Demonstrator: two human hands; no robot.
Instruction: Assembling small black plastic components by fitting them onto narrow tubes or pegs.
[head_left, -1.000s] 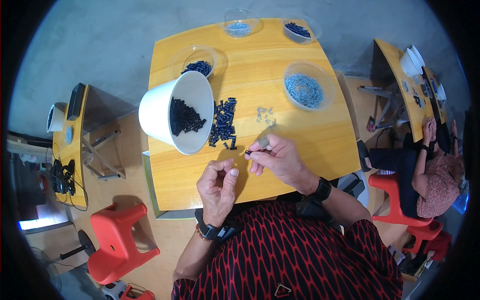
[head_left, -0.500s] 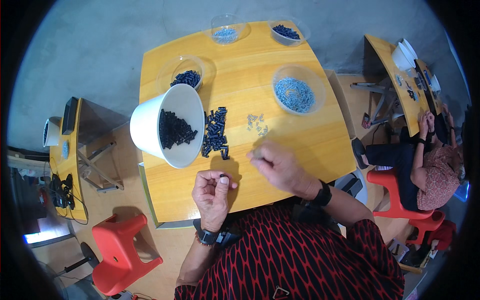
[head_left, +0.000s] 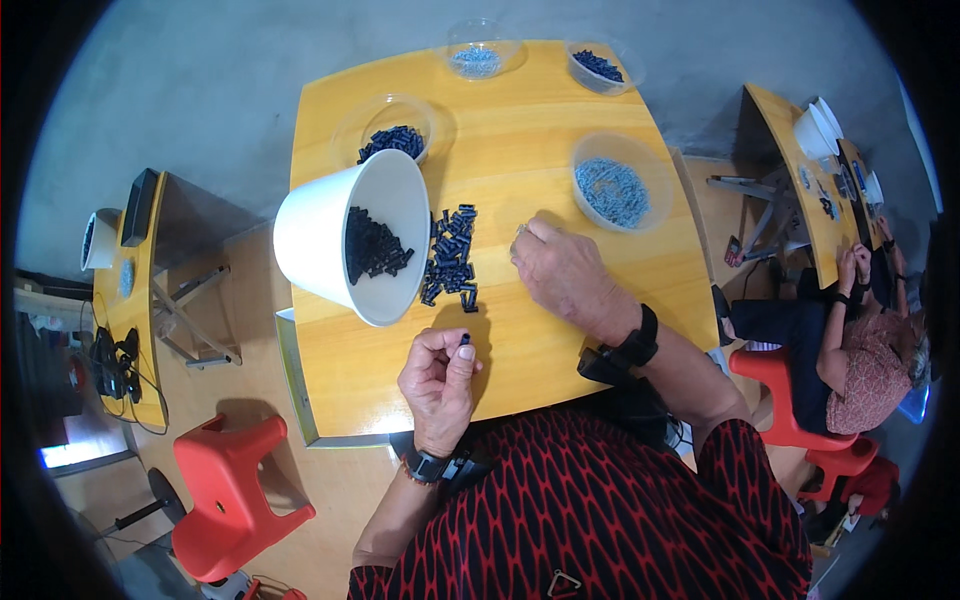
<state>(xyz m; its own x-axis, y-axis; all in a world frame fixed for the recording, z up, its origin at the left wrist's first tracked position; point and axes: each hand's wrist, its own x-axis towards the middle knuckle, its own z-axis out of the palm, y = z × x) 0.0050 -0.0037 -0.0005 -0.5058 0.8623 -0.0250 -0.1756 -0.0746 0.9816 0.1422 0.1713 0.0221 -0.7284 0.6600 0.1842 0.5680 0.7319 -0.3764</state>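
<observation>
My left hand (head_left: 437,385) is closed in a pinch on a small dark cylindrical piece (head_left: 465,340), held upright above the near part of the table. My right hand (head_left: 562,268) reaches over the small loose silvery pieces (head_left: 521,231), its fingers bent down and together among them. The hand covers most of these pieces, and what its fingertips grip is hidden. Left of it lies a pile of dark cylindrical pieces (head_left: 450,256). Beside that pile a white tub (head_left: 315,235) lies tipped with its mouth facing right, holding many more dark pieces (head_left: 375,245).
A clear bowl of bluish-silver small pieces (head_left: 612,192) stands right of my right hand. Farther back are clear bowls of dark pieces (head_left: 392,142), (head_left: 598,66) and silvery pieces (head_left: 476,63). A red stool (head_left: 230,500) stands left; another person (head_left: 870,365) sits at a table on the right.
My right hand has moved forward onto the loose silvery pieces. My left hand still pinches the dark piece, now tilted so more of it shows. The whole view has shifted slightly.
</observation>
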